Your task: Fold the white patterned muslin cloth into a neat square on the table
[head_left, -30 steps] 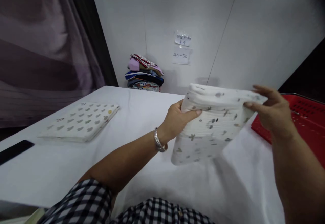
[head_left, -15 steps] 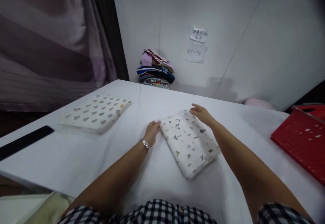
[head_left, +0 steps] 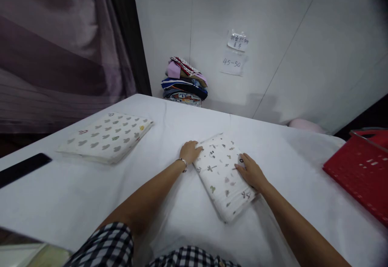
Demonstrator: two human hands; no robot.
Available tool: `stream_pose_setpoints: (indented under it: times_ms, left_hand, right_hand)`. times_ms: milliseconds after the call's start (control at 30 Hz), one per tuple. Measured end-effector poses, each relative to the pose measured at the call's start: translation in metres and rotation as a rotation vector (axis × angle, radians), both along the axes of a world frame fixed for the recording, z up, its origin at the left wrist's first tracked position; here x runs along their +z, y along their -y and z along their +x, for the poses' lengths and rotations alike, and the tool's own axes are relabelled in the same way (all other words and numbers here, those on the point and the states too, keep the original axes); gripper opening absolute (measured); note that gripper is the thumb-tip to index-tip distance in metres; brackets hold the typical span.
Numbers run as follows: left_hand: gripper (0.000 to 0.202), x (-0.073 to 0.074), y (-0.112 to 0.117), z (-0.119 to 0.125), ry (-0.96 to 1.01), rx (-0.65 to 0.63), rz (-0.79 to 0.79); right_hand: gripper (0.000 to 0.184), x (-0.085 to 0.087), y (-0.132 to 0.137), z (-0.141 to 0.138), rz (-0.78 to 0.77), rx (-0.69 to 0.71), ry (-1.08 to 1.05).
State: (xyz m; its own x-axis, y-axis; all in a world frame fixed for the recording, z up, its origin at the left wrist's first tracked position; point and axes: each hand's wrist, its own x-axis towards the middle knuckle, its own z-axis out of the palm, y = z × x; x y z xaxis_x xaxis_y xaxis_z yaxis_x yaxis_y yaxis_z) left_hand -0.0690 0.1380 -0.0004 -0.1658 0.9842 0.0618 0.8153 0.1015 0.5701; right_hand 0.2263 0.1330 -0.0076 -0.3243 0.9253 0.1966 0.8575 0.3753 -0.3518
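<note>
A white folded cloth [head_left: 222, 178] with small printed figures and leaves lies on the white table in front of me. My left hand [head_left: 190, 152] rests at its upper left corner, fingertips on the fabric. On the cloth's right side lies my right hand [head_left: 251, 171], its fingers spread over the top layer. Farther left on the table is a second folded cloth [head_left: 106, 137], white with grey heart-like shapes; neither hand touches it.
A red plastic basket [head_left: 360, 170] stands at the table's right edge. A black flat strip [head_left: 24, 169] lies at the left. Beyond the table's far edge, folded fabrics [head_left: 185, 82] are stacked against the wall. A curtain [head_left: 60, 53] hangs at the left.
My right hand has moved from the cloth's far corner down onto its right side. My left hand has shifted slightly onto the upper left corner.
</note>
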Motion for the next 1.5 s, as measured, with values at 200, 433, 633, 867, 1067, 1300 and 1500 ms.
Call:
stream_pose_setpoints:
  times_ms: [200,433,633,867,1067,1300,1500]
  left_hand:
    - [0.026,0.004,0.011,-0.01,0.036,0.009,0.034]
    - [0.018,0.015,0.084,-0.013,0.107,-0.015,-0.15]
    - [0.023,0.028,0.094,-0.019,0.14,-0.051,-0.2]
    - [0.027,0.031,0.013,0.002,0.018,-0.233,0.234]
    - [0.027,0.012,-0.035,0.024,-0.211,-0.476,0.257]
    - [0.016,0.009,-0.029,0.024,-0.313,-0.542,0.387]
    - [0.013,0.008,-0.031,0.021,-0.306,-0.605,0.421]
  right_hand:
    - [0.057,-0.002,-0.017,-0.001,-0.085,-0.092,0.089]
    - [0.053,0.01,-0.059,-0.01,-0.018,0.263,0.156]
    - [0.052,0.014,-0.077,-0.018,-0.163,0.283,0.056]
    - [0.033,0.022,-0.06,-0.001,-0.017,0.162,0.003]
    - [0.027,0.018,-0.049,0.017,0.074,0.138,0.075]
    - [0.024,0.015,-0.038,0.012,0.167,0.149,0.067]
    - [0.022,0.007,-0.038,0.015,0.212,0.217,-0.033]
